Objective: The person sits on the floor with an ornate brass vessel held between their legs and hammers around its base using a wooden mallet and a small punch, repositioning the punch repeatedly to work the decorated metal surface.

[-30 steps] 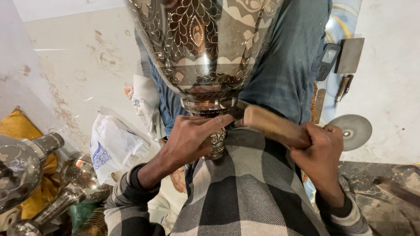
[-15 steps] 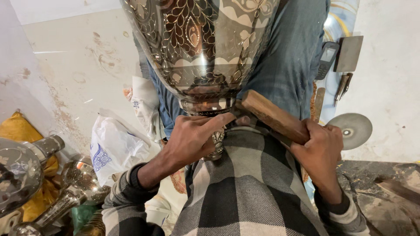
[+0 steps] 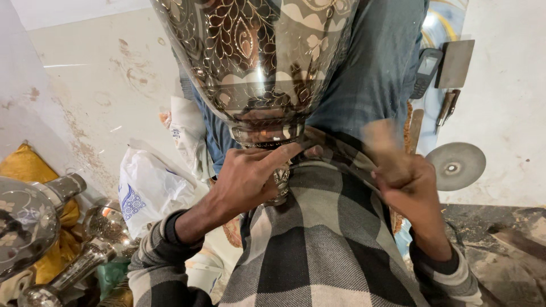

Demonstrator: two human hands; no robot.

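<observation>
The floor (image 3: 102, 74) is pale, worn concrete with brown stains and scuffs, running from far left to the near middle; at near right it turns dark and gritty (image 3: 495, 227). On the right side a round grey grinding disc (image 3: 455, 166) lies flat, and beyond it sit a flat grey metal plate (image 3: 454, 63), a small dark handset (image 3: 426, 71) and a short tool with a wooden grip (image 3: 445, 108).

A large engraved metal vase (image 3: 256, 57) fills the upper middle, its body cut with leaf and petal patterns, narrowing to a banded neck that rests against the person's checked lap (image 3: 318, 239). The left hand (image 3: 247, 179) is clamped around the narrow stem just below the neck, thumb stretched across the front. The right hand (image 3: 406, 182) is closed in a fist around a brownish handle (image 3: 381, 139), held just right of the vase's neck; the handle is motion-blurred, so its shape and end cannot be made out.

At left, a white plastic bag (image 3: 151, 190) with blue print lies crumpled; what it holds is not visible. Nearer left, more shiny metal vessels (image 3: 34, 227) lie on a yellow cloth (image 3: 25, 165), partly cut off by the edge. The vase's top is out of frame.
</observation>
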